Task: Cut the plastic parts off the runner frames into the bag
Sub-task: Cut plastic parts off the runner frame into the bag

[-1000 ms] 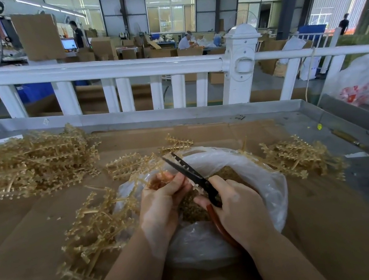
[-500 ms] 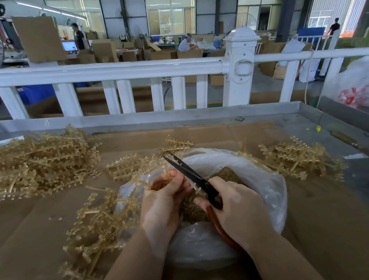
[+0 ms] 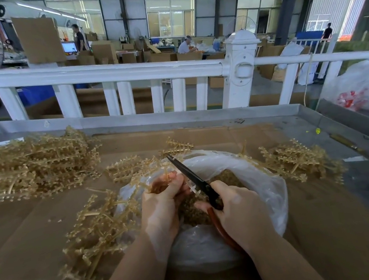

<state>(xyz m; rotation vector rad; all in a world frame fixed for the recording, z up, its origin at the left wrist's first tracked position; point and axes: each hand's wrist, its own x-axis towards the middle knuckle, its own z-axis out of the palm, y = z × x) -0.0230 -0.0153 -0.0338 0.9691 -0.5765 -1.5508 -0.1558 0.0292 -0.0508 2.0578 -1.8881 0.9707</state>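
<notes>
Bag [image 3: 264, 176] partly filled; left hand [image 3: 163, 203] grip clamps a frame [image 3: 160, 180], right hand [image 3: 239, 212] grip clamps scissors [image 3: 190, 176]; large pile [image 3: 31, 165] remains.

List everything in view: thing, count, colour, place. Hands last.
runner frames: many, tan; big heap far left, looser piles left of bag, behind it and right
bag: one, clear plastic; centre, open, holding cut parts
cut parts: many, brownish; inside bag
scissors: one, dark blades, red-brown handle; over bag
cardboard: brown; covers table
railing: one, white; behind table
white bag: one, red print; far right
left hand: holds a frame piece over bag
right hand: grips scissors
</notes>
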